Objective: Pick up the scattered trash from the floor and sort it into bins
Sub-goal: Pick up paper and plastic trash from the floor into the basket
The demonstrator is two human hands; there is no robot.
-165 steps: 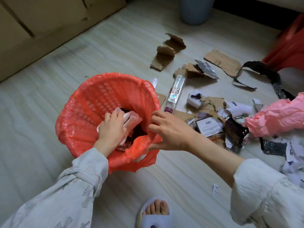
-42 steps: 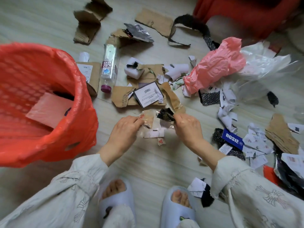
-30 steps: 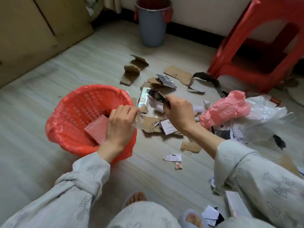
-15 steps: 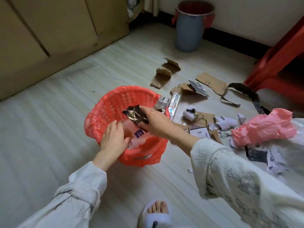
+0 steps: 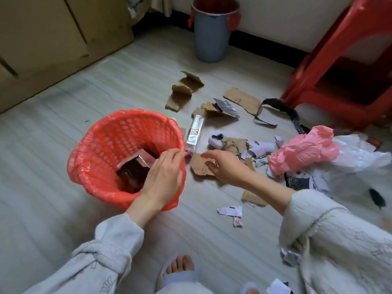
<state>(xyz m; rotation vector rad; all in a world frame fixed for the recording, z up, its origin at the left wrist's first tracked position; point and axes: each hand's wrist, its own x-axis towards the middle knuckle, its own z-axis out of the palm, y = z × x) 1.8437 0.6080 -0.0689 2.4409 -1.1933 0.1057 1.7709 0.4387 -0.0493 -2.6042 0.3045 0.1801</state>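
A red basket bin (image 5: 106,134) lined with a red bag stands on the floor at centre left. Dark wrappers and a pink sheet (image 5: 135,168) lie inside it. My left hand (image 5: 164,175) hovers over the bin's right rim with loosely curled fingers and holds nothing. My right hand (image 5: 224,164) is just right of the bin, over a torn cardboard piece (image 5: 199,166), fingers relaxed and empty. A clear soda bottle (image 5: 194,132) lies beside the bin.
Cardboard scraps (image 5: 241,98), paper bits (image 5: 230,210), a pink bag (image 5: 303,151) and a clear bag (image 5: 358,153) litter the floor at right. A grey bin (image 5: 212,30) stands by the far wall. A red stool (image 5: 347,60) is at upper right. Cabinets line the left.
My right hand has let the dark wrapper fall into the red bin and drawn back to the right over the cardboard. My left hand has shifted to the bin's right rim.
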